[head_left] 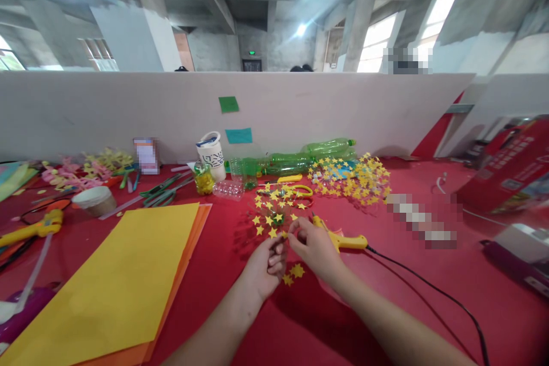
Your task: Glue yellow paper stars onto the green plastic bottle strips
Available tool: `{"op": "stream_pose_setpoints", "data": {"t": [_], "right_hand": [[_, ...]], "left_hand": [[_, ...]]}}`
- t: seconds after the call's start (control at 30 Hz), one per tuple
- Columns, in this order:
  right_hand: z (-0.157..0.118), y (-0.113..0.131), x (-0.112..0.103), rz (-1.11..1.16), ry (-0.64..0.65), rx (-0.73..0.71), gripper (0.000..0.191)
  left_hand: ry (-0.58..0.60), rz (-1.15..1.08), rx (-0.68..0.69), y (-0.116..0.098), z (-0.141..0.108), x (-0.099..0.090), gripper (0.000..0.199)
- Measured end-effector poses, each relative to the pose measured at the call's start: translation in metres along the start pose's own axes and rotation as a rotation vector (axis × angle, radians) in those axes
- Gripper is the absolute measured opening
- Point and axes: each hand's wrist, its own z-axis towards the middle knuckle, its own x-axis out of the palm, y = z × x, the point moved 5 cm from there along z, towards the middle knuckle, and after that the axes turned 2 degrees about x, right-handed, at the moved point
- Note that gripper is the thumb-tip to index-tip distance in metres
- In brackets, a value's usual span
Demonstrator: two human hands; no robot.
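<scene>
My left hand [266, 263] is closed in a pinch at the near edge of a star decoration [277, 218], made of yellow stars around a small green centre. My right hand [315, 245] meets it from the right, thumb and forefinger pinched on a small yellow star [284, 235]. The fingertips partly cover that star. Loose yellow stars [297, 270] lie on the red table just below the hands. A yellow glue gun [349, 242] rests right beside my right hand, its nozzle pointing up and left.
Yellow paper sheets [124, 274] lie at left, near another yellow glue gun [32, 230]. Behind are scissors [160, 197], a white cup [212, 157], green plastic bottles [291, 163] and a larger star cluster [364, 180]. A black cord [429, 280] crosses the right side.
</scene>
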Motion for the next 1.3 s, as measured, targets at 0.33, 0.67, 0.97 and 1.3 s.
{"op": "stream_pose_setpoints", "data": {"t": [0.33, 0.67, 0.97, 1.3], "right_hand": [[0.0002, -0.0034, 0.0028, 0.0, -0.018, -0.002, 0.006], [-0.0011, -0.0012, 0.0016, -0.097, -0.078, -0.077, 0.008], [-0.0008, -0.0019, 0.0046, -0.173, -0.073, -0.088, 0.011], [-0.003, -0.0022, 0.0073, -0.223, -0.047, -0.143, 0.011]], "left_hand": [[-0.008, 0.008, 0.005, 0.0004, 0.0004, 0.0, 0.021], [-0.024, 0.019, 0.008, -0.0005, -0.0017, 0.001, 0.021], [-0.011, 0.027, 0.008, -0.001, -0.0012, 0.0004, 0.023], [0.015, 0.035, 0.002, -0.002, 0.0021, -0.0027, 0.021]]}}
